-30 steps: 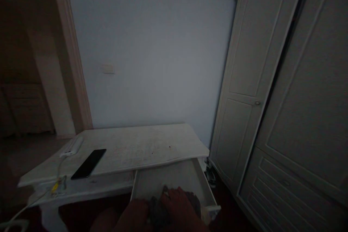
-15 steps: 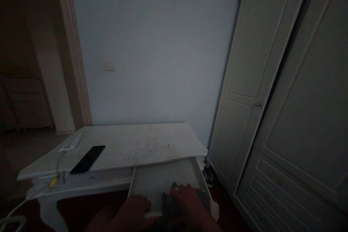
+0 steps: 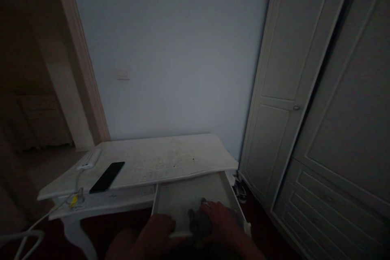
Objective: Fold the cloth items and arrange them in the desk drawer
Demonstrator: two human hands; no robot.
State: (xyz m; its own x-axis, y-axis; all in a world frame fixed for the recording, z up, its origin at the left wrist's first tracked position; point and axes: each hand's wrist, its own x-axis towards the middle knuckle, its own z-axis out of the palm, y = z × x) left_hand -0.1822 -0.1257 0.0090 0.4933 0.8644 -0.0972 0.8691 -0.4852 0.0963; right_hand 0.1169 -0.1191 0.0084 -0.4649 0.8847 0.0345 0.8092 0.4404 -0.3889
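A white drawer (image 3: 179,197) is pulled out from the right part of a worn white desk (image 3: 170,150). My left hand (image 3: 160,227) is closed over the drawer's near left corner, its fingers curled on the rim. Inside the drawer, near its front, my right hand (image 3: 221,217) presses on a crumpled grey cloth (image 3: 199,222). The cloth bunches out on both sides of that hand, and my palm hides part of it. A pale scrap (image 3: 247,227) shows at the drawer's front right corner.
A black phone (image 3: 107,177) and a white power strip (image 3: 89,159) with a cable lie on the desk's left side. Grey wardrobes (image 3: 277,130) stand close on the right. Shoes (image 3: 240,191) sit on the floor between desk and wardrobe. A doorway opens at left.
My view has shifted slightly, so desk and drawer appear further right. My right hand stays on the cloth, a little further right in the drawer. My left hand keeps its place on the corner.
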